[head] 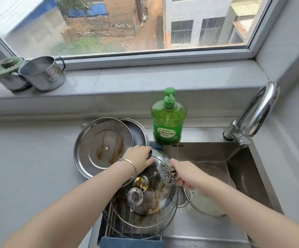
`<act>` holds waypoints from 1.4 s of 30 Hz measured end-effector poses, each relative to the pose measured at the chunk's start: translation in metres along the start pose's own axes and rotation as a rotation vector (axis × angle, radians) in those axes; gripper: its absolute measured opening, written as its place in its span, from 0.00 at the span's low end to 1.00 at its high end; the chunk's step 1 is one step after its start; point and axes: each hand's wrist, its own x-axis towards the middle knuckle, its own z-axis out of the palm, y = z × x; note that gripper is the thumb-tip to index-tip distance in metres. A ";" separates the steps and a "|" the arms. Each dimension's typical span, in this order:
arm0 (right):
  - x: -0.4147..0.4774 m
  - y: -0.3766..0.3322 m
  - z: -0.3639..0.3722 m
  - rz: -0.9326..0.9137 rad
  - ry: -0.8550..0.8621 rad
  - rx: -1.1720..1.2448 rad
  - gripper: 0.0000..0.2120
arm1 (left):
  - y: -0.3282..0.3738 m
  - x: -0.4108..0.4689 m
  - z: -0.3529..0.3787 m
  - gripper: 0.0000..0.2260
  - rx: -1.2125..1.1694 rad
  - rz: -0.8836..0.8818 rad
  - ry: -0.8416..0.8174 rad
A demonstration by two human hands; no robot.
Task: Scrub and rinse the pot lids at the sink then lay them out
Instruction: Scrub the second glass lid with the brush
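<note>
Your left hand [139, 158] grips the far rim of the glass lid [155, 199]; your right hand [185, 173] clutches the scrubber [166, 172] on it.

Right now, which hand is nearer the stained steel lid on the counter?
Left. The left hand is at the steel lid's right edge; the right hand, gripping a scrubber, is farther right over the sink.

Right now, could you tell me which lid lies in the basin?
The glass lid right of the brush; the others sit over the rack or on the counter.
</note>
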 end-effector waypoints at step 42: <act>-0.102 0.095 -0.060 -0.439 0.694 -0.081 0.22 | 0.160 -0.074 -0.056 0.21 -1.129 -0.254 0.138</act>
